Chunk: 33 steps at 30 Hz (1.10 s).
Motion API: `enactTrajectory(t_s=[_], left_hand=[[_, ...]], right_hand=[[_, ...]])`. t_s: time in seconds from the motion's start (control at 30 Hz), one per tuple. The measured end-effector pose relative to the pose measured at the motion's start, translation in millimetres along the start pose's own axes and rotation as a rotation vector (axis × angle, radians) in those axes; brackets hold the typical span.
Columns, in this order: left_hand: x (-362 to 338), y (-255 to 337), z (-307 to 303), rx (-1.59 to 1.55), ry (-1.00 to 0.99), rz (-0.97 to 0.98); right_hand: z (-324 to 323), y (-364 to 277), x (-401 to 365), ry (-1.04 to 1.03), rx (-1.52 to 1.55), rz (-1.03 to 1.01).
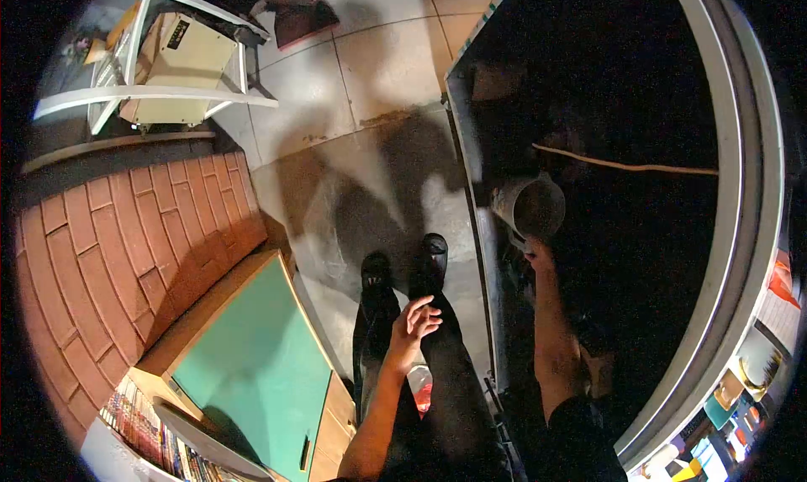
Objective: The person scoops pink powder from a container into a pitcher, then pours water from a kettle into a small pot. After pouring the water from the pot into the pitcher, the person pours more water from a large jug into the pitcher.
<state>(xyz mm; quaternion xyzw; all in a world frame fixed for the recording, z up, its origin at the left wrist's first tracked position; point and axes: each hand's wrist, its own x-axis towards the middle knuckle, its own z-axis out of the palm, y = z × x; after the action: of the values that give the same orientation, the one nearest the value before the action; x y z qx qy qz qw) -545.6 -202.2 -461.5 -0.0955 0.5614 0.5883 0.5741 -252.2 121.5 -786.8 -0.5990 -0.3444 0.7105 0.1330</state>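
My right hand is closed around the handle of a pale, mug-like container. Its round mouth faces up toward me, and its contents are too dark to make out. The container is held over the very dark area on the right. My left hand hangs in front of my legs, with nothing in it. Its fingers are loosely bent and apart. Below that hand, between my legs, a red and white item partly shows.
A thin light-brown stick or cord crosses the dark area. A pale curved frame bounds it at right. To the left stand a green-doored cabinet, a brick ledge and a white rack. Pale tiles cover the floor.
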Motion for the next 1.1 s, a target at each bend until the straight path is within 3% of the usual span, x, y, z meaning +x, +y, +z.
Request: enactTrajectory(t_s=[0.1,0.13,0.2,0.33,0.4,0.43,0.53,0.6,0.7,0.73,0.8,0.87,0.9,0.93,0.97,1.0,1.03,1.1], left_hand=[[5,4,1,-0.046,-0.014,0.031],[7,5,2,-0.043,-0.018,0.030],[9,5,5,-0.025,0.000,0.000],[12,6,9,-0.109,-0.048,0.028],[15,11,11,-0.098,-0.002,-0.045],[15,15,10,-0.090,-0.004,-0.042],[13,28,7,-0.151,0.022,-0.038],[9,43,4,-0.120,0.033,-0.022],[8,60,-2,-0.022,-0.019,0.040],[9,63,-5,0.011,-0.029,0.049],[12,69,-14,0.032,-0.150,0.187],[7,96,-3,0.085,-0.123,0.104],[5,100,-5,0.173,-0.139,0.135],[-5,114,5,0.193,-0.171,0.150],[-14,132,17,0.310,-0.182,0.169],[-22,149,29,0.428,-0.195,0.196],[-14,146,27,0.525,-0.300,0.299],[-40,169,59,0.527,-0.353,0.263]], right_hand=[[10,26,-7,-0.415,0.132,-0.385],[26,10,-27,-0.411,0.134,-0.387],[60,-44,-82,0.071,-0.117,-0.051],[33,-9,-33,0.003,-0.087,0.014],[9,25,10,-0.120,0.161,-0.198],[19,22,10,-0.120,0.169,-0.201],[38,19,5,0.082,0.112,-0.318],[31,40,17,0.182,0.127,-0.129],[164,-101,-156,0.519,0.142,0.200],[168,-116,-185,0.492,0.005,0.237],[206,-133,-216,0.721,0.258,-0.012],[184,-81,-210,0.760,0.095,-0.221],[201,-104,-245,0.843,0.035,-0.034],[224,-127,-287,0.831,0.056,-0.233],[227,-153,-331,0.609,0.110,-0.070],[230,-136,-343,0.735,0.088,-0.139],[243,-167,-389,0.692,0.233,0.046],[247,-156,-438,0.681,0.234,-0.048]])
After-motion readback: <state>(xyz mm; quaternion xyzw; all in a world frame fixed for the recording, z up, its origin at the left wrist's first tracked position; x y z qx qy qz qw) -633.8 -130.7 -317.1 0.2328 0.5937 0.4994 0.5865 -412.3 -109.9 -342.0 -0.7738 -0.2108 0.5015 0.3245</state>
